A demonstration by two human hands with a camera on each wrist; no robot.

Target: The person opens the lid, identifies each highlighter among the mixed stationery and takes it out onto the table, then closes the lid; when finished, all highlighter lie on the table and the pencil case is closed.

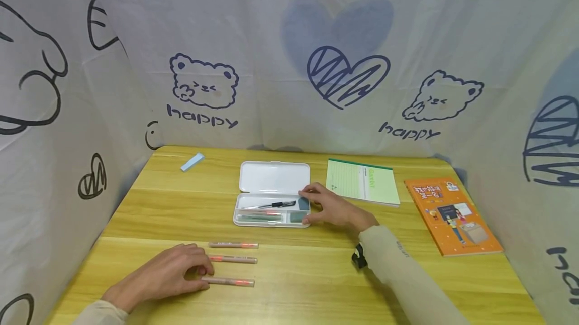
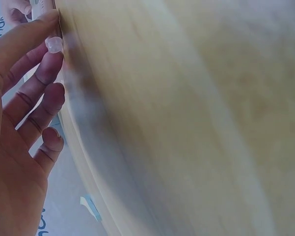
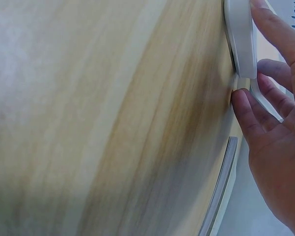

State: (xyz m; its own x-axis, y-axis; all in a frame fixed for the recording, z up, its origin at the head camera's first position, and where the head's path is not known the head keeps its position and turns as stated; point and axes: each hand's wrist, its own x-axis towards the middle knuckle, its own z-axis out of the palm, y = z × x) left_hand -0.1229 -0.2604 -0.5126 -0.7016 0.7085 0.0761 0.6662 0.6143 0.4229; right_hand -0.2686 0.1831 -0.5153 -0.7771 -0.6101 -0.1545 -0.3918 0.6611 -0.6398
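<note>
Three slim pens with pinkish-brown barrels lie roughly parallel on the table: a far pen [image 1: 233, 245], a middle pen [image 1: 235, 259] and a near pen [image 1: 230, 281]. My left hand [image 1: 165, 272] pinches the left end of the near pen between thumb and fingers; in the left wrist view a transparent pen end [image 2: 54, 44] shows by the fingertips. A white pencil case [image 1: 238, 209] lies with its lid [image 1: 274, 177] folded back. My right hand [image 1: 334, 207] grips its right end, thumb on the near side, fingers on the far side. Inside are a black pen [image 1: 282, 205] and blue-grey pieces [image 1: 304, 204].
Behind the right hand lies a pale green notebook [image 1: 362, 182]. An orange book [image 1: 452, 217] is at the table's right edge. A small light-blue strip [image 1: 192, 161] lies at the back left. Printed white cloth [image 1: 267, 89] hangs around the table's back and sides.
</note>
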